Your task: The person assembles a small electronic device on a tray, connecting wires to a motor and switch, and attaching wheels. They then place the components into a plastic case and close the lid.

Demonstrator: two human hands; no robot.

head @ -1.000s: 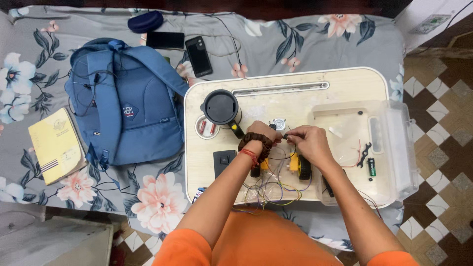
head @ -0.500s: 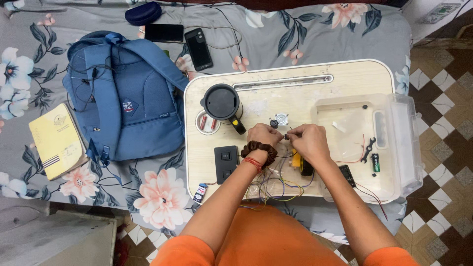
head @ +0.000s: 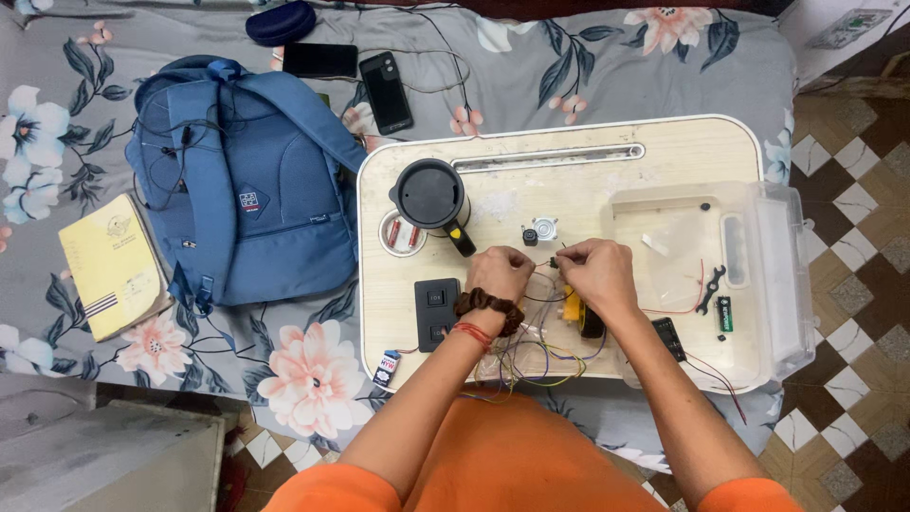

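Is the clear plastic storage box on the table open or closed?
Open: the clear plastic box shows its contents uncovered, and its clear lid hangs at the side.

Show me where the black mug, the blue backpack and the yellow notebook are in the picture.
black mug (head: 431, 192): head view, on its dark lid.
blue backpack (head: 251, 190): head view, on the front panel.
yellow notebook (head: 112, 265): head view, on the middle of the cover.

A bed (head: 607, 76) with a grey floral cover carries a blue backpack (head: 237, 180), a yellow notebook (head: 112, 265), two dark phones (head: 387, 90) and a pale lap desk (head: 588, 180). On the desk sit a black mug (head: 428, 194), a black switch plate (head: 436, 313), a clear plastic box (head: 758, 275) and loose wires (head: 531, 356).
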